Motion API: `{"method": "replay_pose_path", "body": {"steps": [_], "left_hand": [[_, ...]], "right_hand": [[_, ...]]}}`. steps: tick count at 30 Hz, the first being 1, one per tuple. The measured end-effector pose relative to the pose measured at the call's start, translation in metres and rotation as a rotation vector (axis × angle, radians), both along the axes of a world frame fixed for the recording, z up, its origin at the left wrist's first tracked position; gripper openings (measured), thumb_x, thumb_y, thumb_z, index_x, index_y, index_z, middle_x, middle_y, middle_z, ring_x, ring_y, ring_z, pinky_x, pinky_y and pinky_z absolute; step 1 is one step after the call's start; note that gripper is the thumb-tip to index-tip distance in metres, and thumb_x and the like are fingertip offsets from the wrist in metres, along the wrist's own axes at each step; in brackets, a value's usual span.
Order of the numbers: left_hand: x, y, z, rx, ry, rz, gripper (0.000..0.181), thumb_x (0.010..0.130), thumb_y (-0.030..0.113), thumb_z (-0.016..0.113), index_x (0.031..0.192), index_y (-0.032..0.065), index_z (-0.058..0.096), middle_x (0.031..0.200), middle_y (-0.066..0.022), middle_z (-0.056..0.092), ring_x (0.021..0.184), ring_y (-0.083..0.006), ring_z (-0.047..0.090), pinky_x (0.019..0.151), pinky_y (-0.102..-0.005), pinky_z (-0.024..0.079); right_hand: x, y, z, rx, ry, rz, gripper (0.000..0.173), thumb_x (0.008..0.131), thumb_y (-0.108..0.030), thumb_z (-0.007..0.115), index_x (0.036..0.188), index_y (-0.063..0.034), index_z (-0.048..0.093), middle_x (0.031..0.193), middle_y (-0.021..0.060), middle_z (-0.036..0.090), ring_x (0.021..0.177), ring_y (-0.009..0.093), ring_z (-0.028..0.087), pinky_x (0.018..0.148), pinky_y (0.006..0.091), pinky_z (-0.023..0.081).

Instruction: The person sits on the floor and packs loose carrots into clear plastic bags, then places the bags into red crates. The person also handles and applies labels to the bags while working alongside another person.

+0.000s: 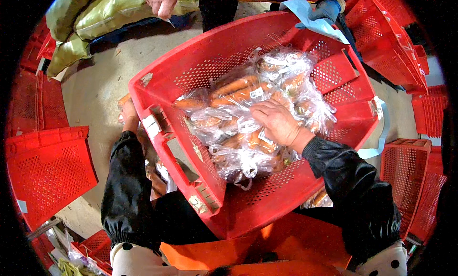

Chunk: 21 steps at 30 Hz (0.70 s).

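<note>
A large red plastic crate (272,201) stands tilted in my view before me. Inside lie several clear plastic bags of carrots (232,93), some with white printed labels. My right hand (275,122) rests on the bags near the middle, its fingers curled down into crinkled plastic. The fingertips are hidden, so I cannot tell whether they grip it. Outside the crate, beyond its left end, my left hand (129,113) is closed around carrots (124,100) whose orange end sticks out past the fingers. The crate's rim is close beside this hand.
Another person's hand (162,2) is at the top, near stuffed green sacks (118,14). A blue-gloved hand (326,10) is by a light-blue strip (304,11) at the crate's far corner. Red crates (53,172) stand left and right. More bagged carrots (157,183) lie below the crate's left end.
</note>
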<state>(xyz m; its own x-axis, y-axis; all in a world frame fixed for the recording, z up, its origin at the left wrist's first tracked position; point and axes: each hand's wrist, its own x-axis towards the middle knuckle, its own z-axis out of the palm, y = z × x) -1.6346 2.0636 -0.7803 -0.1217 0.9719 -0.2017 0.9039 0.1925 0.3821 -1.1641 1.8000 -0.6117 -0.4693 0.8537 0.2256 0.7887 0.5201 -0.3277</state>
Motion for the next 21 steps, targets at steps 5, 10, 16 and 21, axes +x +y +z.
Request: {"method": "replay_pose_path", "body": {"steps": [5, 10, 16, 21], "left_hand": [[0.0039, 0.0005, 0.0001, -0.002, -0.005, -0.007, 0.033, 0.086, 0.024, 0.056, 0.113, 0.0077, 0.066, 0.114, -0.0195, 0.066, 0.110, -0.0367, 0.061, 0.094, -0.0475, 0.045], [0.0068, 0.0005, 0.0024, -0.006, -0.008, -0.009, 0.032, 0.086, 0.024, 0.056, 0.112, 0.0076, 0.067, 0.113, -0.0195, 0.066, 0.109, -0.0367, 0.061, 0.094, -0.0476, 0.045], [0.0088, 0.0003, 0.0039, -0.004, -0.015, -0.009, 0.032, 0.086, 0.024, 0.056, 0.112, 0.0075, 0.067, 0.113, -0.0195, 0.067, 0.109, -0.0367, 0.062, 0.094, -0.0476, 0.045], [0.0092, -0.0001, 0.0039, -0.006, -0.017, -0.011, 0.032, 0.086, 0.024, 0.056, 0.111, 0.0074, 0.067, 0.112, -0.0194, 0.067, 0.108, -0.0367, 0.062, 0.093, -0.0476, 0.046]], "right_hand": [[-0.0005, 0.0000, 0.0011, -0.011, -0.017, -0.015, 0.035, 0.067, -0.005, 0.064, 0.102, -0.0068, 0.059, 0.101, 0.0101, 0.061, 0.101, 0.030, 0.057, 0.090, 0.0418, 0.044], [-0.0015, 0.0000, 0.0008, -0.039, -0.056, -0.035, 0.035, 0.067, -0.006, 0.064, 0.102, -0.0066, 0.059, 0.098, 0.0105, 0.060, 0.099, 0.030, 0.056, 0.088, 0.0416, 0.045], [-0.0036, -0.0011, 0.0064, -0.028, -0.063, -0.042, 0.035, 0.066, -0.003, 0.062, 0.101, -0.0047, 0.058, 0.100, 0.0122, 0.060, 0.100, 0.031, 0.057, 0.088, 0.0415, 0.046], [-0.0030, -0.0017, 0.0042, -0.068, -0.051, -0.054, 0.039, 0.065, 0.003, 0.058, 0.104, -0.0012, 0.058, 0.109, 0.0147, 0.061, 0.103, 0.034, 0.058, 0.090, 0.0423, 0.046]]}}
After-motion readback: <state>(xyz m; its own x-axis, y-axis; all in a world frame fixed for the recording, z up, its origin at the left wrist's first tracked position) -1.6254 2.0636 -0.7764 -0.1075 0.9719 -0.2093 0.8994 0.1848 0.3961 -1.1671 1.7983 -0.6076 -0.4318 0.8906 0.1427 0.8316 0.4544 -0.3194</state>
